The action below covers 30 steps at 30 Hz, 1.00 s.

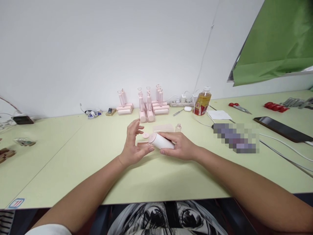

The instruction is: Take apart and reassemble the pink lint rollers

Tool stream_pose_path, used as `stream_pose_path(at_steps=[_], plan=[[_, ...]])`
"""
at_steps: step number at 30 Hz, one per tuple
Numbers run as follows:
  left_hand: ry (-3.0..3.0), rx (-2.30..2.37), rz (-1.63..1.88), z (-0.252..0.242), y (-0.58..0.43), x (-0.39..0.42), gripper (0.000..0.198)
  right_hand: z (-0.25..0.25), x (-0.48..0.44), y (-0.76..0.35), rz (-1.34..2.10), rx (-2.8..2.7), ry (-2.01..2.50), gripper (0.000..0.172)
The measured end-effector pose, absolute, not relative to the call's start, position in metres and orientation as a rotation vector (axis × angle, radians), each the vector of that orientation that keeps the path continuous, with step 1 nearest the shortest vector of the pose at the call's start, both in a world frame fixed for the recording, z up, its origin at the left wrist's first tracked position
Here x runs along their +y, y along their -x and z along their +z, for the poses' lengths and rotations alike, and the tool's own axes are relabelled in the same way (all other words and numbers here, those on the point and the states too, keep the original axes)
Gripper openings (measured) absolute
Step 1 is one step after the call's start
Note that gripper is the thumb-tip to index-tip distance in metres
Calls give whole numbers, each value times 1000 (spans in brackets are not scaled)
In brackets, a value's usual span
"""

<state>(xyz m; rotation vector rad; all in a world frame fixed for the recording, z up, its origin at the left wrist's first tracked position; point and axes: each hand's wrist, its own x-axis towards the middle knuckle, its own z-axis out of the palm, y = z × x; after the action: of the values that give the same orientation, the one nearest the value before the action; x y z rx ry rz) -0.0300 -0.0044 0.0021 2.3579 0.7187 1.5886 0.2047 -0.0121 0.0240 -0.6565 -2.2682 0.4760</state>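
My right hand (179, 146) grips a white cylinder with a pink end (160, 140), lying on its side and pointing left. My left hand (134, 146) is just left of that pink end, fingers spread, thumb near the cylinder's tip, holding nothing that I can see. A small pink disc (146, 135) lies on the table between the hands, just behind the cylinder. A flat pink piece (143, 144) lies under my left fingers. A pale pink lid or tray (163, 127) and a small clear bottle (178, 127) are right behind my right hand.
The pale green table (73, 156) backs onto a white wall. Several pink stands (146, 106) line the back, with a power strip (181, 103), a drink bottle (202, 101), red scissors (238, 107), a dark phone (281, 129), cables at right, and small items at far left.
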Motion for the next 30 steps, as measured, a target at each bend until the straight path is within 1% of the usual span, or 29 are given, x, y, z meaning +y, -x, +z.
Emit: stream_pose_path(at_steps=[3, 4, 5, 8, 9, 10, 13, 14, 15, 18, 20, 22, 25, 28, 30], plan=[[-2348, 697, 1594, 3, 30, -6, 108, 25, -13, -205, 489, -2253, 685, 55], [-2363, 671, 1560, 3, 30, -6, 108, 24, -13, -205, 490, -2240, 693, 55], [-2393, 638, 1482, 4, 30, -7, 105, 24, -12, -205, 488, -2223, 697, 54], [-2489, 550, 1187, 6, 30, -10, 81, 21, -12, -206, 465, -2189, 678, 54], [-2518, 535, 1138, 6, 30, -10, 75, 20, -12, -205, 462, -2184, 670, 54], [-2544, 532, 1130, 7, 30, -11, 74, 20, -12, -205, 467, -2178, 666, 54], [-2607, 577, 1147, 9, 30, -11, 84, 20, -13, -204, 511, -2143, 684, 53], [-2611, 602, 1151, 9, 31, -10, 84, 20, -13, -204, 523, -2120, 700, 54], [-2607, 640, 1162, 10, 32, -8, 80, 19, -13, -204, 533, -2091, 724, 57], [-2551, 843, 1244, 9, 39, 1, 53, 17, -13, -204, 585, -1992, 817, 72], [-2499, 1007, 1222, 8, 45, 9, 48, 16, -12, -205, 629, -1945, 848, 80], [-2481, 1131, 1084, 7, 50, 16, 54, 15, -11, -205, 655, -1927, 842, 81], [-2509, 1211, 738, 5, 56, 24, 61, 15, -10, -205, 659, -1940, 831, 75], [-2489, 1195, 455, 3, 59, 27, 60, 16, -10, -206, 629, -1971, 837, 69], [-2440, 1191, 393, 3, 59, 28, 59, 16, -10, -206, 612, -1985, 841, 66]])
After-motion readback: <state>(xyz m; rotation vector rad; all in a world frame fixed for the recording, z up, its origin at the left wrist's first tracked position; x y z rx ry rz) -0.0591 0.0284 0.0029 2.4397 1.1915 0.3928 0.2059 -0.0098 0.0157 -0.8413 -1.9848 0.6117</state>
